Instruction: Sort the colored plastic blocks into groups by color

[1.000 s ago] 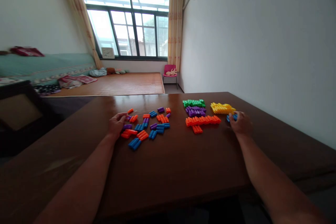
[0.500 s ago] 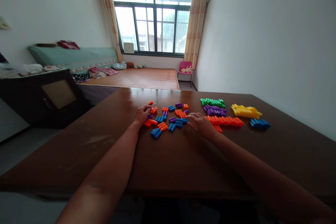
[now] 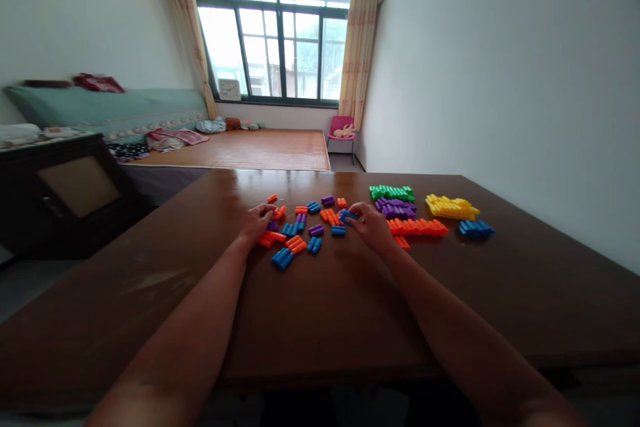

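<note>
My right hand grips a blue piece between thumb and fingers, just over the tabletop. At the left side of a loose spread of orange, blue and purple pieces, my left hand rests with its fingers bent over an orange and a purple piece; whether it grips one is unclear. Sorted groups lie right of my right hand: green, purple, a long orange row, yellow and blue. A blue pair is nearest me in the spread.
The pieces lie on a glossy brown table. Beyond it stand a bed with a mat and a pink chair holding a soft toy. A dark cabinet is at the left, a white wall at the right.
My right hand has closed on a blue piece and lifted it from the spread. The whole scene has shifted left in view, while my left hand stays by the same pieces.
</note>
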`<control>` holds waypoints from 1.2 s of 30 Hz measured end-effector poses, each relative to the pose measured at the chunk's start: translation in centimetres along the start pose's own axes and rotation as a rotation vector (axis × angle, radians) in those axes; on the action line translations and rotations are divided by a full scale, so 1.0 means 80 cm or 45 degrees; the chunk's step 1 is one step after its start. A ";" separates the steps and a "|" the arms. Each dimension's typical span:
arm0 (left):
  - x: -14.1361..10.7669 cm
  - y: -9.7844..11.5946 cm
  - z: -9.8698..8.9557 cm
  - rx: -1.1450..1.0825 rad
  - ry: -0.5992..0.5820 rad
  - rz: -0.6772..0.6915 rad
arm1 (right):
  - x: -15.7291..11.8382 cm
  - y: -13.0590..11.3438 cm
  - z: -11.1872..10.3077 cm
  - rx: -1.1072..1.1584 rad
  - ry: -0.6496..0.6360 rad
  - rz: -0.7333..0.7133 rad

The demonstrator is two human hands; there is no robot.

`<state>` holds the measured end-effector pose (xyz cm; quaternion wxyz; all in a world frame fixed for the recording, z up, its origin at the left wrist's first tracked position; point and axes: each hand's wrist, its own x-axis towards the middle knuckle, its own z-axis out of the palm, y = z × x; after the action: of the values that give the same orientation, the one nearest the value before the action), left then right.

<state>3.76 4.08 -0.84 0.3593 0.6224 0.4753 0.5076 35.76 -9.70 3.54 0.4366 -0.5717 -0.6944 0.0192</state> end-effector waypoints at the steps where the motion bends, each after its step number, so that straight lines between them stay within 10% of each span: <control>1: -0.001 0.003 -0.001 0.039 0.016 0.014 | 0.007 0.015 -0.017 0.017 0.133 0.073; 7: -0.006 0.024 -0.005 0.122 -0.029 -0.011 | -0.010 0.165 -0.154 -0.042 0.775 0.440; 14: -0.004 0.031 -0.005 0.182 0.004 -0.048 | -0.136 0.290 -0.269 -0.435 0.907 0.935; 21: -0.008 0.040 -0.007 0.323 0.025 -0.001 | -0.140 0.279 -0.256 -0.731 0.489 1.040; 31: -0.005 0.034 -0.011 0.488 -0.054 0.034 | -0.136 0.272 -0.254 -0.533 0.599 1.090; 36: 0.004 0.010 -0.013 0.538 -0.113 0.114 | -0.137 0.261 -0.247 -0.632 0.855 0.809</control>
<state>2.95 4.16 0.21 0.2187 0.7259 0.5268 0.3844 64.01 -20.70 -1.61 0.4591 -0.8150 -0.2923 -0.1987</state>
